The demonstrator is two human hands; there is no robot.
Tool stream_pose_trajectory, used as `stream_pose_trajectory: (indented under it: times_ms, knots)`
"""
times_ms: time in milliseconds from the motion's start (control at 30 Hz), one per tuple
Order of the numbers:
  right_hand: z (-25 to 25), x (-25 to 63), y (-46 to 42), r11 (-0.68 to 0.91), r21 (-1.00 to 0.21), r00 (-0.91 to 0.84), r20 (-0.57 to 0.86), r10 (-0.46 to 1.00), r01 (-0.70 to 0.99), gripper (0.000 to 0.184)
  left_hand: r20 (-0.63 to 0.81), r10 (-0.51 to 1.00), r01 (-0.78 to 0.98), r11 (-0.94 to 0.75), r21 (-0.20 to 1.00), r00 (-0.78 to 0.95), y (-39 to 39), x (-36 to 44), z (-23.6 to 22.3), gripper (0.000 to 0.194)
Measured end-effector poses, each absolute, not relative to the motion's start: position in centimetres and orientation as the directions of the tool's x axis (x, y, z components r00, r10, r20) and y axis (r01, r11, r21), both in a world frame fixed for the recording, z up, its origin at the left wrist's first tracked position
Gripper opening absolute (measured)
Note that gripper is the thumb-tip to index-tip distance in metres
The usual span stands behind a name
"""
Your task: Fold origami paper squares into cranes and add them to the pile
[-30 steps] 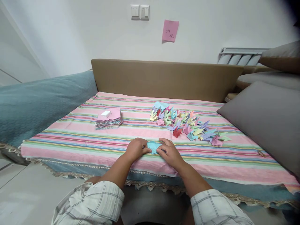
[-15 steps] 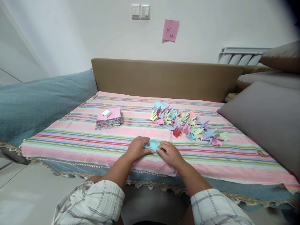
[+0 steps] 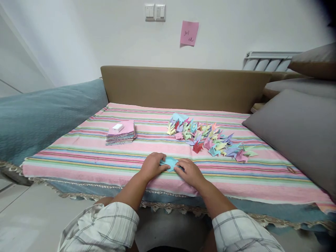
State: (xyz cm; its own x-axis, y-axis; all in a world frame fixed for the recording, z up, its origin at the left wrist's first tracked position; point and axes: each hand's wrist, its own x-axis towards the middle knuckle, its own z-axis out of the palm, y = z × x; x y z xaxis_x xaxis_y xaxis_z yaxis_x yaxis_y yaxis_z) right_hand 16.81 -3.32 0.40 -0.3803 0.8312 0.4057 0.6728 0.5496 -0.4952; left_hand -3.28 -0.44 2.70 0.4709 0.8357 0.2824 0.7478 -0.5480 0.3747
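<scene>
A small piece of folded blue paper is held between my hands, low over the striped cloth near the seat's front edge. My left hand grips its left side, thumb in front and fingers behind. On the right side, my right hand pinches the paper with thumb and forefinger. Parts of the paper are hidden by the fingers. Beyond my right hand lie several folded paper cranes in many colours, a red crane among the nearest.
A stack of coloured paper sheets with a small white box on top sits at left. Grey cushions fill the right side. Close to them is a small brown loop. A brown backrest stands behind.
The view has shifted slightly. Both hands keep hold of the blue paper in nearly the same place, and a little more of its surface shows between them.
</scene>
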Motion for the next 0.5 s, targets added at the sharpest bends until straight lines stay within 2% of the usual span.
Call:
stream_pose_trajectory:
  times_ms: [133,333,500]
  knots:
    - [0.5,16.7,-3.5,0.548,-0.49,-0.376,0.41,0.831,0.678,0.015,0.326,0.797,0.669,-0.603,0.435,0.507,-0.4,-2.5,1.6,0.053]
    - [0.5,16.7,-3.9,0.542,-0.389,-0.388,0.408,0.827,0.745,0.028,0.311,0.771,0.654,-0.636,0.41,0.555,-0.2,-2.2,1.1,0.047]
    - [0.8,16.9,-4.1,0.511,-0.343,-0.374,0.392,0.841,0.788,0.028,0.305,0.757,0.66,-0.653,0.372,0.577,-0.2,-2.1,1.5,0.045]
